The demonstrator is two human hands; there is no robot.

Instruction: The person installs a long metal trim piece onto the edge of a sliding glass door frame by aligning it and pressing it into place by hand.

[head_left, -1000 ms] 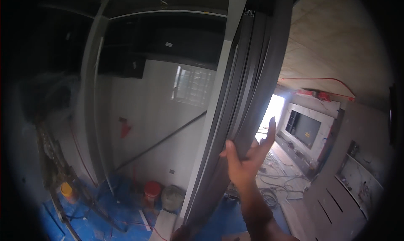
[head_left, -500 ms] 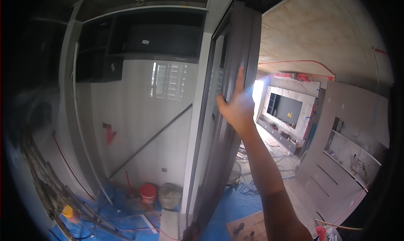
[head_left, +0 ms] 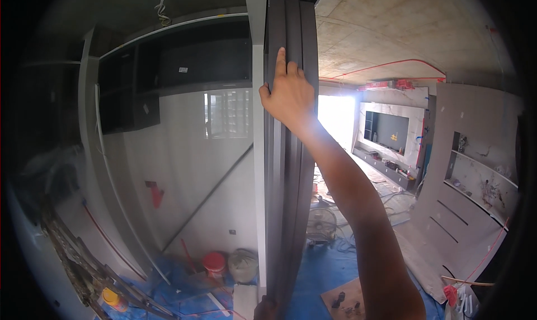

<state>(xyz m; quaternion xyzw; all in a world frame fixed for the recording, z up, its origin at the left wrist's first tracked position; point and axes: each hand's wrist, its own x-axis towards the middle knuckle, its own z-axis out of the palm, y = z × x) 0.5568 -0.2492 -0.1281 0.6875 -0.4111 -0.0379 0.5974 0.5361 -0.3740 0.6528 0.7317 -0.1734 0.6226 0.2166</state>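
Tall dark grey-brown door panels [head_left: 293, 169] stand upright and stacked edge-on in front of me, beside a pale wall edge. My right hand [head_left: 291, 99] grips them at upper height. Its thumb lies against the left side, the index finger stretches up along the front edge, and the other fingers bend over the panels. Low down at the picture's bottom, a dark shape that looks like my left hand [head_left: 267, 307] is against the panel's foot. Its fingers are too dark and cut off to make out.
To the left are dark wall cabinets [head_left: 196, 51], a leaning bar [head_left: 210, 194], a red bucket [head_left: 214, 264], a sack [head_left: 243, 265] and a yellow-lidded container [head_left: 114, 299]. Right of the panels, a floor fan [head_left: 321, 225] stands near a board [head_left: 344, 300] on blue sheeting [head_left: 313, 275].
My view has turned, so the panels now show edge-on and further left. The right hand stays on them and appears higher and further left in the picture.
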